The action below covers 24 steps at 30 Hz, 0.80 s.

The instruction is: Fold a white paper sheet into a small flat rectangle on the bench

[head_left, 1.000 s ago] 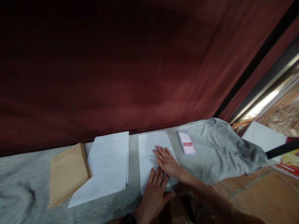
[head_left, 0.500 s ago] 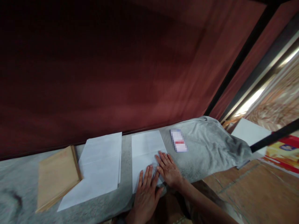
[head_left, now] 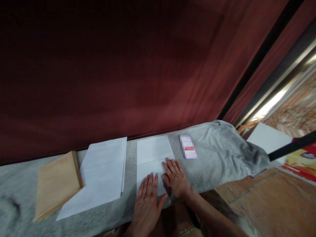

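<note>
Both hands lie palm down on a white sheet (head_left: pixel 152 149) that runs from the front edge of the grey table (head_left: pixel 17 179) back toward the red curtain (head_left: pixel 123 72) behind it. The left hand (head_left: pixel 147 201) rests flat on the sheet's near end at the front edge, fingers straight and close together, thumb out to the side, gripping nothing. The right hand (head_left: pixel 176 178) lies flat just beside it on the sheet's right edge, fingers slightly fanned, pinching nothing either. A faint crease crosses the sheet just beyond the fingertips.

Left of this sheet, apart from it by a narrow strip of table, lies a stack of white papers (head_left: pixel 103 169), and a pile of brown envelopes (head_left: pixel 56 184) lies at that stack's left edge, touching it. A small blurred packet (head_left: pixel 188 146) lies just right of the sheet near the back edge. A grey cloth (head_left: pixel 232 149) bunches over the table's right end
</note>
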Each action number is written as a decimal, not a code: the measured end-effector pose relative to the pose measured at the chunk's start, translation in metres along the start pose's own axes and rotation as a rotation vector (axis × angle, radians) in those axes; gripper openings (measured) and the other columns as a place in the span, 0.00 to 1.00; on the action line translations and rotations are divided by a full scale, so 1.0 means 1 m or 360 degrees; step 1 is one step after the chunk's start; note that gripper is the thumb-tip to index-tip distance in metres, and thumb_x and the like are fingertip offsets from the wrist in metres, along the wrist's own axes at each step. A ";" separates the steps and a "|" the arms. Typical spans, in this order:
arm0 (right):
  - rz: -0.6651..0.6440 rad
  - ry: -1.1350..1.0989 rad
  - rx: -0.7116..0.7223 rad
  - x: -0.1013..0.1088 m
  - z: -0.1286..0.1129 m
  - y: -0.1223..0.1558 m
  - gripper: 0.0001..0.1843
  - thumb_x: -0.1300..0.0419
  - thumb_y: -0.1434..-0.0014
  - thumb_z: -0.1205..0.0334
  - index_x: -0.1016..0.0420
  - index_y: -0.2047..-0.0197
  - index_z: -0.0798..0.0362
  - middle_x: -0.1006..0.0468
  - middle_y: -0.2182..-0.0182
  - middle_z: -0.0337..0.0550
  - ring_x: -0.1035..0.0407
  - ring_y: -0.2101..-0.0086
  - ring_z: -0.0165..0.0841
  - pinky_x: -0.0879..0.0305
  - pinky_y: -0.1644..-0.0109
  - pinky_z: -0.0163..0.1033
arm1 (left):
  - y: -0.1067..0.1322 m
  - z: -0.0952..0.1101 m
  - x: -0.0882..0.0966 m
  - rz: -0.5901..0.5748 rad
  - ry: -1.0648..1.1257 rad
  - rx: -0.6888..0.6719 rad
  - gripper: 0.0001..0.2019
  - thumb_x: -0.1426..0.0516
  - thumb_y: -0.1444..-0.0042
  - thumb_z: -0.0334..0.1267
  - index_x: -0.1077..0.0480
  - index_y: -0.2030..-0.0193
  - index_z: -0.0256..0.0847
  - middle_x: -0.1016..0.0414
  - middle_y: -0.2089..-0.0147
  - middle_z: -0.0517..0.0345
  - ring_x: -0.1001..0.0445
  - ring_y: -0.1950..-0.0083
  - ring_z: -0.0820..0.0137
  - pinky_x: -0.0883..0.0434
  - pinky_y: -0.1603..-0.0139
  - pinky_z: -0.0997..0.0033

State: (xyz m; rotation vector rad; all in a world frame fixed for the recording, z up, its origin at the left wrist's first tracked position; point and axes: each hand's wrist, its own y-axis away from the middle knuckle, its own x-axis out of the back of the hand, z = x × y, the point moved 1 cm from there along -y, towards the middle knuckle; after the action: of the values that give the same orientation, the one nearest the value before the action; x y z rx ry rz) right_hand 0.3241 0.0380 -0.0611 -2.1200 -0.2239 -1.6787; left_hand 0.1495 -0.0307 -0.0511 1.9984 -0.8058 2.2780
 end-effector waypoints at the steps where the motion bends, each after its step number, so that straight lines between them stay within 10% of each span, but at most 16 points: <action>1: -0.0011 -0.0009 -0.0005 0.000 -0.002 -0.001 0.30 0.50 0.29 0.55 0.44 0.27 0.51 0.46 0.28 0.50 0.49 0.31 0.46 0.60 0.26 0.57 | -0.008 0.000 0.000 -0.0020 0.0038 -0.0018 0.36 0.52 0.33 0.53 0.53 0.24 0.38 0.41 0.27 0.44 0.40 0.27 0.56 0.38 0.30 0.50; 24: 0.0063 -0.0165 0.0015 0.001 -0.016 -0.005 0.29 0.53 0.27 0.50 0.42 0.28 0.52 0.46 0.28 0.50 0.48 0.31 0.42 0.53 0.27 0.51 | -0.022 -0.017 -0.023 -0.0013 -0.0067 0.0110 0.36 0.58 0.31 0.53 0.53 0.25 0.28 0.45 0.26 0.34 0.47 0.25 0.51 0.41 0.29 0.45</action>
State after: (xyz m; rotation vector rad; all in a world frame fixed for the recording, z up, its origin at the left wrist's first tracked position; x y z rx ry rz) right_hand 0.3081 0.0360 -0.0561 -2.1923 -0.2190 -1.5448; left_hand 0.1455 0.0021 -0.0648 2.0811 -0.7295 2.2975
